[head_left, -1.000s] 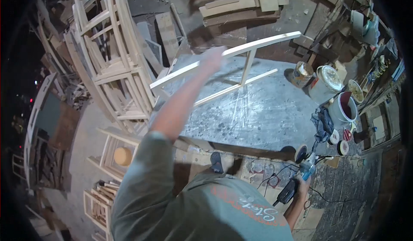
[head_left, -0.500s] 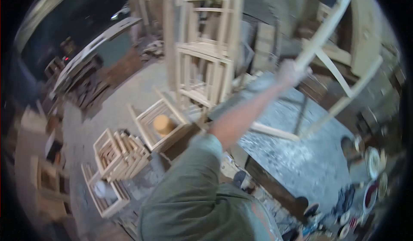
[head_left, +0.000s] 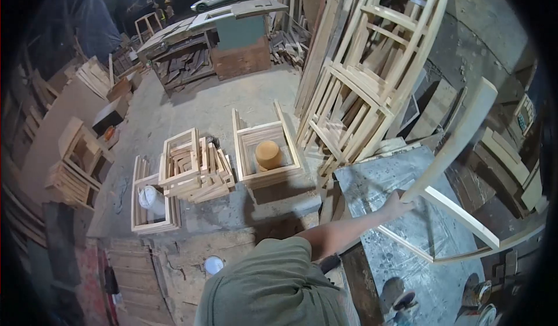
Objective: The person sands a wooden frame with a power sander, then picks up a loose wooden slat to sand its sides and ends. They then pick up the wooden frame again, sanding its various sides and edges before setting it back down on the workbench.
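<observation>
My left hand [head_left: 398, 205] is closed around a pale bare-wood chair frame [head_left: 459, 137], near the lower end of its long curved leg. That leg rises to the upper right. A straight rail [head_left: 462, 216] joins it to the rest of the frame, whose lower bars lie over a grey, paint-marked tabletop [head_left: 372, 180]. My left arm reaches out to the right across the view in a green sleeve [head_left: 267, 279]. My right hand is out of sight.
Tall wooden frames [head_left: 372, 87] lean beside planks behind the tabletop. On the floor are stacked frames [head_left: 195, 163], a frame holding a round tan object [head_left: 268, 154] and a white bucket [head_left: 151, 199]. A workbench [head_left: 241, 50] stands farther back; cans [head_left: 479, 314] sit lower right.
My view has swung left and upward, bringing the workbench and a white car into sight. The chair frame appears lower and farther right, still in my left hand.
</observation>
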`<state>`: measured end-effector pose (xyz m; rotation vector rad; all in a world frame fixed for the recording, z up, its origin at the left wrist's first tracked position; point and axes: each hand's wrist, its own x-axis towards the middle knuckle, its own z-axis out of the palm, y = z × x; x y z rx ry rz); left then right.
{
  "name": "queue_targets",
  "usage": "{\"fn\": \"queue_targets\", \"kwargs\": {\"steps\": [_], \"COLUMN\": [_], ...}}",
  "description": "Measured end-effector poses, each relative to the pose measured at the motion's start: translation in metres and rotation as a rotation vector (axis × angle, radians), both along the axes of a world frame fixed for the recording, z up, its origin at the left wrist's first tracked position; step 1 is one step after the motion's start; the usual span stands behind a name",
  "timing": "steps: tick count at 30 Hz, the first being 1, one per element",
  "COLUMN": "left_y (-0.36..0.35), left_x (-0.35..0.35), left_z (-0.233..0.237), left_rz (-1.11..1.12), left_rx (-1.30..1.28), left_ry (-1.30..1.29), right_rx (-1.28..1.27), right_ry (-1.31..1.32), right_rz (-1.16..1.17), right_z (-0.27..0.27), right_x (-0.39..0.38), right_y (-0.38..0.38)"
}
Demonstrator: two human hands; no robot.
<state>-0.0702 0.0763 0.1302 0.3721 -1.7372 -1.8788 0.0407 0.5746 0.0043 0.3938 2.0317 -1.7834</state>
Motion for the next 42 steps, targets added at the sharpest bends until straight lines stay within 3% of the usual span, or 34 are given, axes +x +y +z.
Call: {"fn": "queue_targets", "kwargs": {"steps": [3,5,6,7,8,9,10,17,25,27,36,42], "left_y": [-0.004,-0.007,0.006,0.003,-0.018,-0.001,-0.003,-0.011,-0.008,-0.008,-0.010,-0.014], "left_x": [0.023,0.031,0.037,0.037,0.018,0.035,0.034,0.017,0.019,0.016,0.002,-0.002], "left_z": [0.030,0.057,0.080,0.089,0.053,0.099,0.093,0.070,0.081,0.085,0.087,0.080], "left_rz": [-0.096,-0.181,0.066,0.130,-0.043,-0.009,-0.036,-0.113,-0.138,-0.137,-0.068,-0.008], "left_rx": [0.015,0.068,0.096,-0.104,-0.030,-0.005,0.021,0.148,0.182,0.176,0.118,0.073], "left_ry": [-0.155,-0.280,-0.287,-0.323,-0.240,-0.186,-0.097,0.155,0.186,0.158,0.122,0.098], "right_rx": [0.076,0.323,0.349,0.278,0.159,0.204,0.240,0.716,0.841,0.871,0.960,0.964], "right_ry": [0.096,0.153,0.153,0.242,0.265,0.335,0.444,0.383,0.258,0.274,0.198,0.184], "right_rz": [0.077,0.143,0.182,0.191,0.221,0.242,0.274,0.473,0.713,0.751,0.401,0.389], "right_z": [0.036,0.070,0.039,0.064,0.067,0.066,0.060,0.090,0.098,0.092,0.092,0.084], "right_x": [-0.009,-0.008,-0.022,-0.022,-0.030,-0.039,-0.049,-0.084,-0.123,-0.131,-0.180,-0.194], "right_y": [-0.046,-0.076,-0.066,-0.094,-0.107,-0.120,-0.128,-0.204,-0.283,-0.279,-0.172,-0.166]}}
